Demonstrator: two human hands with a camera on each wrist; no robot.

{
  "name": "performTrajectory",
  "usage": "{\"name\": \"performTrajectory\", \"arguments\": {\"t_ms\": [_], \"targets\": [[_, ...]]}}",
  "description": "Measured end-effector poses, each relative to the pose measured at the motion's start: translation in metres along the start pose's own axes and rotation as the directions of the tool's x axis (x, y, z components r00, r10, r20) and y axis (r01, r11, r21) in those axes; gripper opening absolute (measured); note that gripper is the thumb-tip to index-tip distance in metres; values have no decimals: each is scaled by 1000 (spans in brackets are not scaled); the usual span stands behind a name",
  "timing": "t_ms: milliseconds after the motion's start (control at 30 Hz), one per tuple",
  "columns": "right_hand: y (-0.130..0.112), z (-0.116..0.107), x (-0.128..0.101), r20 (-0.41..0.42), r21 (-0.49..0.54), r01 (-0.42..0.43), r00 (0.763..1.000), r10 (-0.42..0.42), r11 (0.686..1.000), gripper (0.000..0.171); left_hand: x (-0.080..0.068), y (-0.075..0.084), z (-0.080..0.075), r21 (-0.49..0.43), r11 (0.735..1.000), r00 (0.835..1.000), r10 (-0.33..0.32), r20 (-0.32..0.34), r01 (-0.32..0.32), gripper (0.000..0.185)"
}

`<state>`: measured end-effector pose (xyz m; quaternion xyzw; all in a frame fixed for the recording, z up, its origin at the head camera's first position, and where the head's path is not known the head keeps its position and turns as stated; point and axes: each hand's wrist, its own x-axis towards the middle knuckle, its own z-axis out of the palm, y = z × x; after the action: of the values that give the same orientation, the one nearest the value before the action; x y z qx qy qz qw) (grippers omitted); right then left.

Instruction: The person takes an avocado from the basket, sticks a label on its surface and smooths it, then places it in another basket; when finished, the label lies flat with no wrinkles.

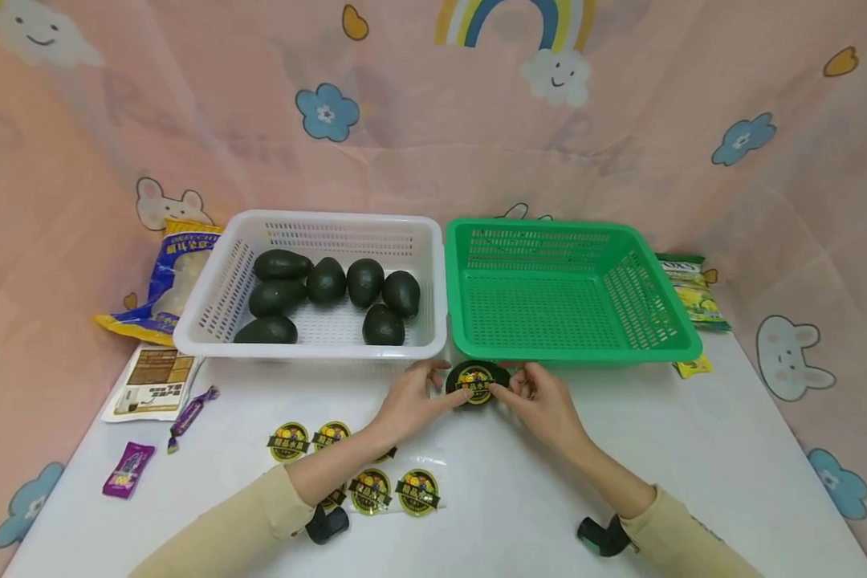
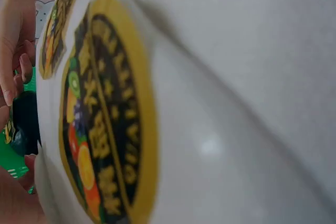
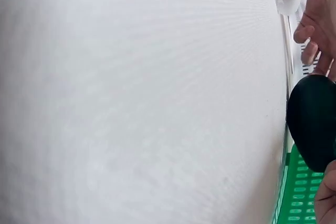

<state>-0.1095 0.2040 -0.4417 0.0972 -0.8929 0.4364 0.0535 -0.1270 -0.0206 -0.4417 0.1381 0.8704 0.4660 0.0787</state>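
Observation:
A dark avocado (image 1: 477, 384) with a round yellow-and-black sticker on top lies on the white table, just in front of the gap between the two baskets. My left hand (image 1: 413, 399) grips its left side, thumb on the sticker. My right hand (image 1: 538, 397) grips its right side. In the right wrist view the avocado (image 3: 312, 121) shows at the right edge between both hands. A clear sheet of the same stickers (image 1: 376, 474) lies under my left forearm and fills the left wrist view (image 2: 100, 129). The white basket (image 1: 303, 349) holds several avocados (image 1: 364, 281). The green basket (image 1: 578, 353) is empty.
A blue and yellow snack bag (image 1: 169, 281) and a brown packet (image 1: 152, 384) lie left of the white basket, with two purple candies (image 1: 126, 470) nearer the front. A green and yellow bag (image 1: 694, 293) and a yellow candy (image 1: 692, 367) lie right of the green basket.

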Motion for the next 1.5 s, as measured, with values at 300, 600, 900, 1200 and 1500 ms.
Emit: {"name": "performTrajectory", "arguments": {"t_ms": [300, 600, 900, 1200, 1500], "targets": [[-4, 3, -11, 73, 13, 175, 982, -176, 984, 32, -12, -5, -9, 65, 997, 994, 31, 105, -38, 55], [-13, 7, -12, 162, -20, 319, 936, -312, 948, 36, -31, -4, -15, 219, 953, 975, 191, 109, -211, 69], [-17, -13, -11, 257, 114, -57, 966, 26, 992, 36, -25, -1, -13, 310, 866, 920, 362, 150, -392, 64], [-18, -33, 0, 283, 441, -458, 887, 365, 772, 55, -25, 0, -12, 240, 899, 924, 319, 209, -365, 65], [-21, -22, 12, 307, 643, -541, 831, 465, 542, 10, -31, 21, -32, 104, 902, 890, 387, 242, -420, 65]]}}
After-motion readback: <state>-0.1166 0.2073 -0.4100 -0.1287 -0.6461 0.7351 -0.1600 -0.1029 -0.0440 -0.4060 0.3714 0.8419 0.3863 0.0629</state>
